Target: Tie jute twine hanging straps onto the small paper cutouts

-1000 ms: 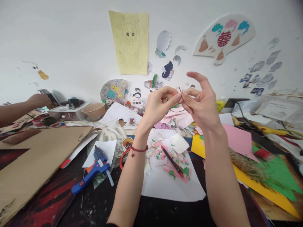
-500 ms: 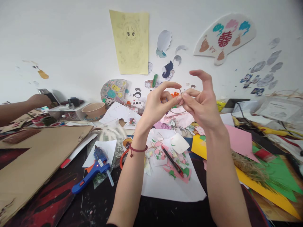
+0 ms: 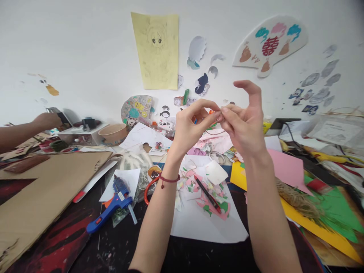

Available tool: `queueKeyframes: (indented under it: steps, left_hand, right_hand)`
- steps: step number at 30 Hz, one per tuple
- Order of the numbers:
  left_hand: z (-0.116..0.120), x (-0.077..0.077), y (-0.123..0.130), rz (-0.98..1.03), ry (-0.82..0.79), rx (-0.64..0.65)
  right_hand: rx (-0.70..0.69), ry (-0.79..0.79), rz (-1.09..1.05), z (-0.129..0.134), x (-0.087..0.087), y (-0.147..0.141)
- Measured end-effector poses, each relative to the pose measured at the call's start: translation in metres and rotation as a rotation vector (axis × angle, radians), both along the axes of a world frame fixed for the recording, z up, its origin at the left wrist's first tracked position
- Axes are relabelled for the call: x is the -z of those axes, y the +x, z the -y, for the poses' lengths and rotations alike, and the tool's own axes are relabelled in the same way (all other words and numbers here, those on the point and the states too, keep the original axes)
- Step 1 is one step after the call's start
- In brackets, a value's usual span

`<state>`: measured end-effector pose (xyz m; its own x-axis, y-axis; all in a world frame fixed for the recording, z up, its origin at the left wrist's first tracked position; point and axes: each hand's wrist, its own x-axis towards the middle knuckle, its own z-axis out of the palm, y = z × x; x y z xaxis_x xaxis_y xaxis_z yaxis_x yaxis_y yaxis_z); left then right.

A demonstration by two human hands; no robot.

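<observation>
Both hands are raised above the cluttered table, their fingertips meeting. My left hand (image 3: 196, 123) is closed in a pinch, thumb against index finger. Facing it, my right hand (image 3: 241, 123) also pinches, its index finger raised and bent. Between them is a thin brown cord (image 3: 215, 133), a curved length of which shows just below the fingers; the part at the fingertips is mostly hidden. Below the hands, white paper (image 3: 207, 231) carries pink and green paper scraps and a dark pen (image 3: 207, 194).
A blue glue gun (image 3: 116, 204) lies left of my forearm, beside cut cardboard (image 3: 57, 189). To the right are a twine bundle (image 3: 295, 199), pink paper (image 3: 287, 167) and green sheets (image 3: 338, 216). Another person's hand (image 3: 47, 120) reaches in at far left, near a round bowl (image 3: 113, 132).
The cord end that stuck up between my fingertips no longer shows. My right hand has shifted slightly right, and my left fingertips have moved slightly right too.
</observation>
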<state>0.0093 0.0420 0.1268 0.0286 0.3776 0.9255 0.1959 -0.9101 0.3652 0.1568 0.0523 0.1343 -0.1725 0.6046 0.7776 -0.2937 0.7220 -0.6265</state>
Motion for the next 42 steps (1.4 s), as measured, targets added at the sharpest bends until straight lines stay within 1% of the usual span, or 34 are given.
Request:
queueKeyframes:
  steps: [3, 7, 13, 15, 18, 23, 27, 31, 38, 42]
  left_hand:
    - [0.001, 0.000, -0.001, 0.002, 0.031, 0.001]
    - [0.005, -0.002, -0.004, -0.021, 0.000, -0.010]
    - [0.001, -0.001, -0.001, 0.047, -0.076, 0.099]
    - [-0.001, 0.000, -0.001, 0.068, -0.107, 0.104]
    - [-0.001, 0.000, -0.002, 0.047, -0.137, 0.102]
    - [0.002, -0.004, -0.005, 0.030, -0.158, 0.183]
    - [0.001, -0.003, -0.003, 0.077, -0.242, 0.246]
    - [0.000, -0.002, -0.003, 0.041, -0.283, 0.321]
    - [0.003, -0.003, -0.004, 0.020, -0.279, 0.329]
    - [0.005, -0.004, -0.003, -0.015, -0.243, 0.301]
  right_hand:
    - [0.023, 0.026, -0.010, 0.000, 0.000, -0.002]
    - [0.048, 0.031, -0.007, 0.000, 0.000, 0.000]
    - [0.016, 0.045, 0.000, 0.001, 0.001, 0.002]
    - [0.002, 0.052, 0.012, 0.001, 0.001, 0.002]
    - [0.002, 0.069, 0.025, 0.001, 0.002, 0.001]
    - [0.008, 0.077, 0.037, 0.001, 0.002, 0.002]
    - [-0.028, 0.048, 0.086, 0.001, 0.002, 0.006]
    - [-0.051, 0.049, 0.104, 0.002, 0.001, 0.008]
    - [-0.045, 0.057, 0.083, 0.006, -0.001, 0.009]
    - [0.005, 0.062, 0.089, 0.007, -0.001, 0.010]
